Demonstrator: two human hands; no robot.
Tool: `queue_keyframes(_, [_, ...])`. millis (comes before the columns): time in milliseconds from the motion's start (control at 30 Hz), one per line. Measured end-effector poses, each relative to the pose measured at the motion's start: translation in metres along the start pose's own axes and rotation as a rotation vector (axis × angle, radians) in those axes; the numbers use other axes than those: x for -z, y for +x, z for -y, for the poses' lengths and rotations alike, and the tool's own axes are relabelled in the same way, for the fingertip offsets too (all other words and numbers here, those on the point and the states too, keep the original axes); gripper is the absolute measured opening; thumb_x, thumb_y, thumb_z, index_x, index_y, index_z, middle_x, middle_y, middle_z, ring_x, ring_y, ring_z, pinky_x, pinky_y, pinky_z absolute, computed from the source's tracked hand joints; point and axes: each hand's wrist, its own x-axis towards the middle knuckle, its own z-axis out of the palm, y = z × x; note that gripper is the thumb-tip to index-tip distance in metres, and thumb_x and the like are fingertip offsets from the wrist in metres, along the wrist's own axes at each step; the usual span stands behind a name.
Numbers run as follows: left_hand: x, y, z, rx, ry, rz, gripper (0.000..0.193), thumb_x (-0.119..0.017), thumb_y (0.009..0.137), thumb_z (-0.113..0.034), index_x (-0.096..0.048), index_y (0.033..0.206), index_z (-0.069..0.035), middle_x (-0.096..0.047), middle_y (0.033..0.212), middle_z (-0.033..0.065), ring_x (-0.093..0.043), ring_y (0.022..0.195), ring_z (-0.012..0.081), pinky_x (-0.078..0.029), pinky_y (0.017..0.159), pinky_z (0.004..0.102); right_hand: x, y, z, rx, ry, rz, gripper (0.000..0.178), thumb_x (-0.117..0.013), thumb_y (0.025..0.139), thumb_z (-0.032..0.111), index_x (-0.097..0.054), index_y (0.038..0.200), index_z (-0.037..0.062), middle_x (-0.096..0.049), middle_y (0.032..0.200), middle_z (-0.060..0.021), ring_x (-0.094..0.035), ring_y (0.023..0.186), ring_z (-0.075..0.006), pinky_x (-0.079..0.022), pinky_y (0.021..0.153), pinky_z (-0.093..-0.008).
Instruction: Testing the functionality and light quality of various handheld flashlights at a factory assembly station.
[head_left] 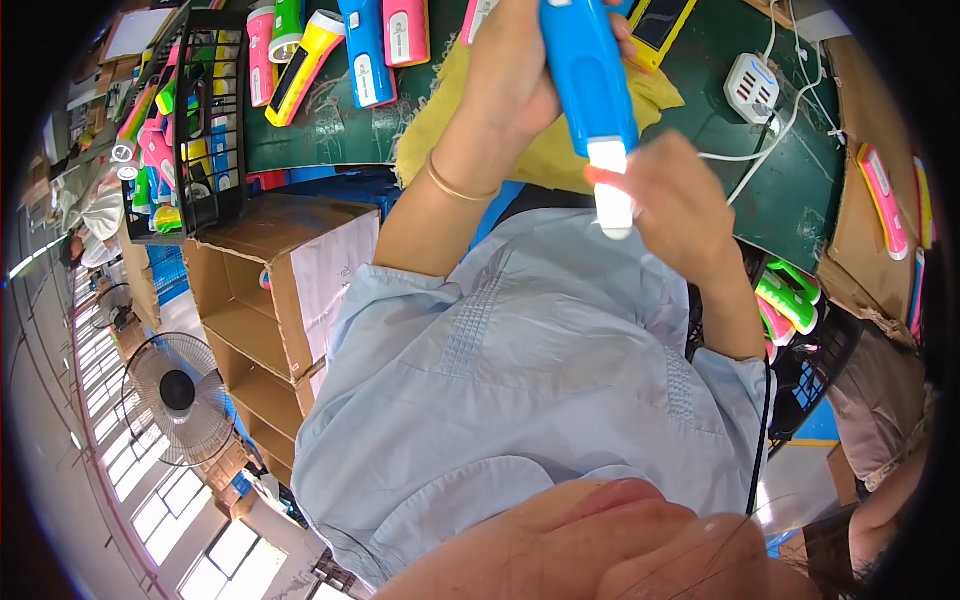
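My left hand (515,75) is wrapped round a blue flashlight (588,75), held at a slant over the table. A white rounded stick-like part (614,212) juts from the flashlight's near end. My right hand (685,205), somewhat blurred, has its fingers closed across that white part. Beneath my hands lies a rumpled yellow cloth (440,130). To the left on the table are a yellow flashlight (305,68), another blue flashlight (367,60) and a pink flashlight (405,35). A yellow item with a dark panel (660,25) rests just beyond my right hand.
At the left, a black wire basket (212,130) holds several colourful flashlights. White cables run from a multi-port charger (752,88) across the green table (700,125). A cardboard box (860,110) stands at right; flashlights (788,295) fill a lower crate. Cardboard shelves (245,290) and a fan (178,390) stand left.
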Motion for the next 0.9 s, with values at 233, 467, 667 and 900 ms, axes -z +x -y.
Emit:
queue_keyframes(233, [0.013,-0.018,0.019,-0.15,-0.115,0.2,0.05,-0.049,0.087,-0.047,-0.046,0.11,-0.003,-0.056,0.089,0.0109,-0.057,0.08,0.0209,-0.05,0.071,0.0331,-0.01,-0.008,0.019,-0.217,-0.088,-0.082,0.056,-0.075,0.051,0.018,-0.06,0.101,-0.0023,-0.05,0.069,-0.0051,-0.047,0.057,-0.0191,-0.04,0.051,-0.0296])
queue_keyframes(467, [0.043,-0.044,0.035,-0.184,0.747,0.399,0.064,-0.079,0.063,-0.03,-0.05,0.114,-0.002,-0.058,0.108,0.013,-0.058,0.096,0.0297,-0.046,0.083,0.0354,-0.026,-0.027,-0.009,-0.485,0.228,-0.144,0.047,-0.074,0.064,0.013,-0.054,0.105,0.0015,-0.058,0.086,-0.0122,-0.058,0.075,-0.0272,-0.047,0.064,-0.0328])
queue_keyframes(667, [0.021,-0.041,0.032,-0.503,0.897,0.607,0.065,-0.074,0.065,-0.044,-0.052,0.11,-0.003,-0.059,0.105,0.0148,-0.059,0.094,0.0344,-0.047,0.082,0.039,-0.024,-0.036,-0.02,-0.36,0.205,-0.134,0.052,-0.074,0.058,0.018,-0.055,0.102,-0.0031,-0.059,0.09,-0.015,-0.059,0.079,-0.0312,-0.048,0.067,-0.0357])
queue_keyframes(900, [0.021,-0.04,0.032,-0.204,0.483,0.057,0.035,-0.064,0.077,-0.01,-0.044,0.104,-0.001,-0.057,0.089,0.0107,-0.06,0.076,0.018,-0.052,0.067,0.0312,-0.002,-0.03,0.0,-0.772,0.28,0.044,0.029,-0.058,0.083,0.021,-0.054,0.102,-0.0001,-0.05,0.084,-0.0136,-0.053,0.078,-0.0257,-0.043,0.066,-0.031])
